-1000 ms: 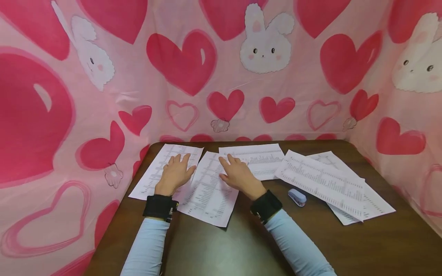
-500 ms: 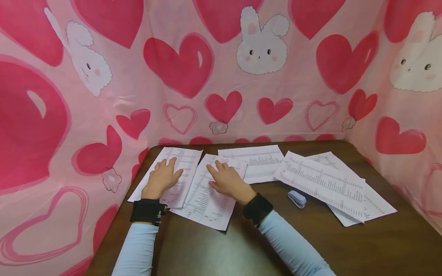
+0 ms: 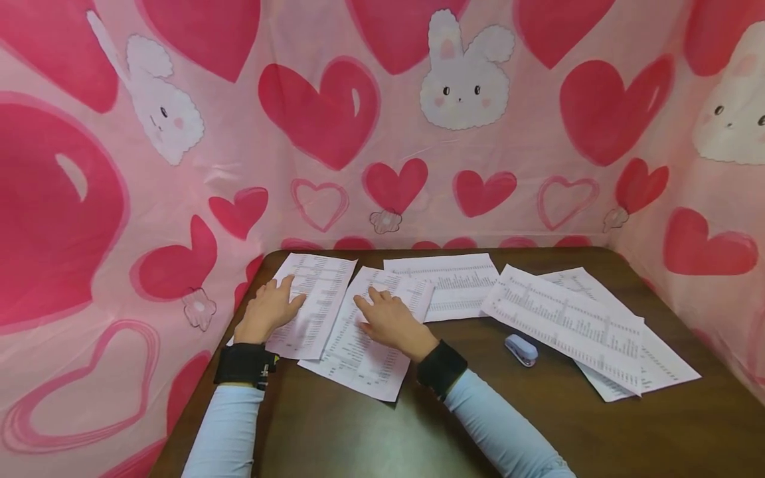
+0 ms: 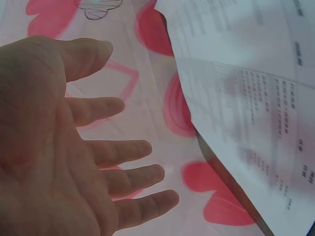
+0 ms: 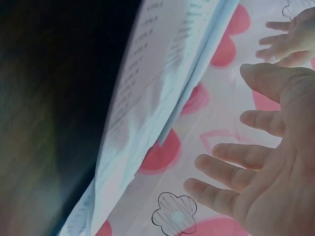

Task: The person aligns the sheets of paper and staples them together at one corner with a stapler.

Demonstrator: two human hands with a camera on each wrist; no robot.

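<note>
My left grip (image 3: 267,312) lies flat, fingers spread, on the leftmost sheet (image 3: 313,299). My right grip (image 3: 390,320), also spread, presses the next sheet (image 3: 364,345), at three o'clock from the first. Both sheets run six-to-twelve on the worktop (image 3: 418,425).

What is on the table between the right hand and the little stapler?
In the head view, only bare brown table lies between the right hand and the stapler; the hand rests on a printed sheet.
</note>
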